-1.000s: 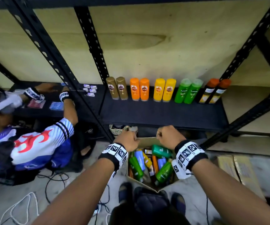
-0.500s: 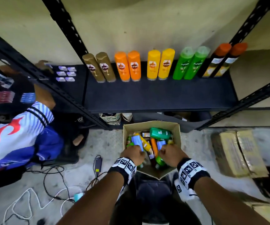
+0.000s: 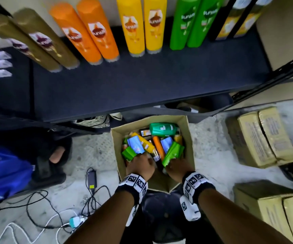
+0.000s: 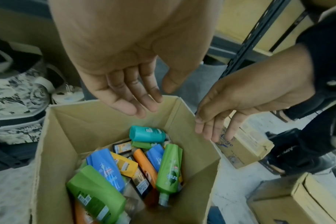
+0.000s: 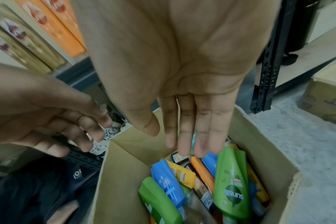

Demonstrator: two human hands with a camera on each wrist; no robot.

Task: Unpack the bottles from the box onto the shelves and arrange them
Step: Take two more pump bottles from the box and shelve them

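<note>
Both hands over the open cardboard box (image 3: 188,138) on the floor, at 6 o'clock from the dark shelf (image 3: 142,81). Left hand (image 4: 113,50) fingers straight, apart, holding nothing; right hand (image 5: 182,68) same, flat palm, fingers extended above the bottles. The head view hides the fingertips, so contact with the bottles can't be told. In the box, jumbled: green Sunsilk bottle (image 5: 231,186), blue bottle (image 4: 105,168), yellow bottle (image 4: 125,165), orange bottle (image 4: 144,163), teal bottle (image 4: 147,134) at 12 o'clock inside. On the shelf, upright pairs: gold bottles (image 3: 36,41), orange shelf bottles (image 3: 89,32), yellow shelf bottles (image 3: 142,25), green shelf bottles (image 3: 191,22). Closed cartons (image 3: 260,136) at 3 o'clock.
</note>
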